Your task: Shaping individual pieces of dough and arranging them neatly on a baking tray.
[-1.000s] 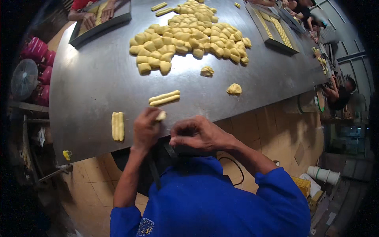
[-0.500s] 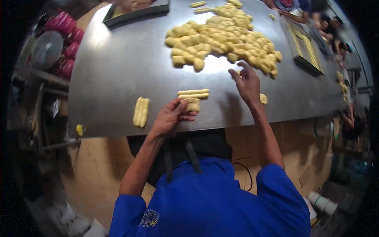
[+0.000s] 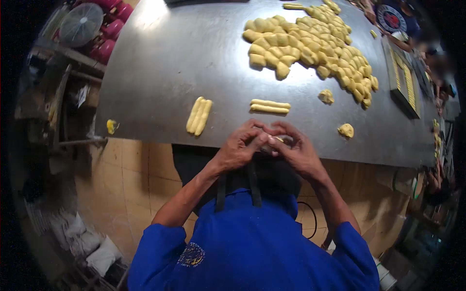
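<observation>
Blue shirt [image 3: 252,242] emblem [image 3: 192,254]: txt illeg. | dk shirt [image 3: 412,22] rnd badge [image 3: 391,18]: txt illeg.

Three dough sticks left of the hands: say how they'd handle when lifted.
Long and thin, the three dough sticks would probably sag if lifted by one end. Their plump, rounded sides may dent. Side by side, they seem unlikely to roll.

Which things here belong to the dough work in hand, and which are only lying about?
In the work: left hand, right hand, dough piece between them, dough strips, dough pile, metal table.

Apparently lying about: pink cylinders, white sacks, yellow scrap.
</observation>
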Available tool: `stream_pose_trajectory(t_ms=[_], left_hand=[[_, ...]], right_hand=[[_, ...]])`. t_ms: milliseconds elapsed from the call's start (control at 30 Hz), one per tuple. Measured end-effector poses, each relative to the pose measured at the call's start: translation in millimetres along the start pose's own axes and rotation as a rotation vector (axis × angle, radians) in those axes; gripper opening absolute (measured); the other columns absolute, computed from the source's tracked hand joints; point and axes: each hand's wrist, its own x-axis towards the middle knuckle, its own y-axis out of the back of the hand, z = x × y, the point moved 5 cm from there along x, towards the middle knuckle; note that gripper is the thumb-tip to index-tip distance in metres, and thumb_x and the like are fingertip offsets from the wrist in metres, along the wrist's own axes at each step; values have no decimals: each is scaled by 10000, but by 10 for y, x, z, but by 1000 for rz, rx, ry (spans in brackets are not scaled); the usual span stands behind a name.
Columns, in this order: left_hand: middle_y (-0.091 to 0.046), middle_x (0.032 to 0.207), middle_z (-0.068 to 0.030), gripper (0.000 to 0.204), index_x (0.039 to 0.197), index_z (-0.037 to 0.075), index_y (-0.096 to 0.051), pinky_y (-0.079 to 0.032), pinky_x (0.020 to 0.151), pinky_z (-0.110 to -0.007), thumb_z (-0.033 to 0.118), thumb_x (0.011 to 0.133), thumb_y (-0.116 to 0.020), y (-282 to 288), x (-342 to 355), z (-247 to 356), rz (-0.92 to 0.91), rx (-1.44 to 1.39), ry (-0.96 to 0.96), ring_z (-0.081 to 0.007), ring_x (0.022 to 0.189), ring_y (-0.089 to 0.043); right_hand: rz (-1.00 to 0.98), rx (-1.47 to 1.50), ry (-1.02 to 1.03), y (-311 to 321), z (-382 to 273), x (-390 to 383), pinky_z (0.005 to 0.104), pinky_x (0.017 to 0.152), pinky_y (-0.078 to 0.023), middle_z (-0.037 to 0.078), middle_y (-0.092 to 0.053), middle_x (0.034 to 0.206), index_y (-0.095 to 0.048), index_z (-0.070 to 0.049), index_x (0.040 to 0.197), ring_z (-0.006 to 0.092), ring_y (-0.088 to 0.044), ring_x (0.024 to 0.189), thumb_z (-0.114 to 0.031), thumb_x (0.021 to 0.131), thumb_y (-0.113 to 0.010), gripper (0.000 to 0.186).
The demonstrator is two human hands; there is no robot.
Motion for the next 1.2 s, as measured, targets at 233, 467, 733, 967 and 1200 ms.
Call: stream_pose_trajectory(t_ms=[233, 467, 733, 967, 1200], left_hand=[[-708, 978, -29, 217, 1121, 19, -678, -547, 796, -274, 183, 978, -684, 50, -90, -103, -234, -222, 311, -102, 911, -654], [-704, 865, -186, 382, 884, 53, -711, -521, 744, -503, 412, 790, -802, 262, 331, -136, -57, 1131, 227, -377, 883, -692], [-670, 798, -123, 418, 817, 70, -650, -481, 677, -471, 457, 786, -804, 396, 296, -121, -27, 991, 160, -330, 788, -661], [-668, 727, -115, 513, 764, 91, -665, -507, 657, -454, 596, 795, -749, 288, 486, -163, -96, 1154, 232, -329, 723, -677], [-684, 710, -132, 566, 745, 87, -680, -523, 651, -455, 649, 755, -746, 270, 476, -111, -77, 1207, 205, -323, 707, -695]], right_hand=[[-129, -137, -69, 23, 137, 11, 283, 768, -515, 42, -696, 928, -673, 8, 1077, 104, -625, 866, -207, 918, -748, 278], [3, -1031, -26, 152, 279, 458, 376, 663, -496, 96, -677, 807, -686, -89, 1007, 237, -631, 719, -424, 755, -859, 453], [-61, -680, 92, 426, 414, 412, 335, 641, -473, 45, -651, 790, -776, -49, 951, 159, -613, 716, -365, 841, -803, 336], [3, -1071, 181, 247, 256, 482, 368, 666, -495, 69, -657, 809, -773, -88, 932, 222, -640, 738, -397, 801, -823, 340], [-30, -854, 228, 328, 328, 479, 378, 661, -503, 80, -646, 816, -729, -62, 897, 249, -648, 740, -384, 787, -829, 355]])
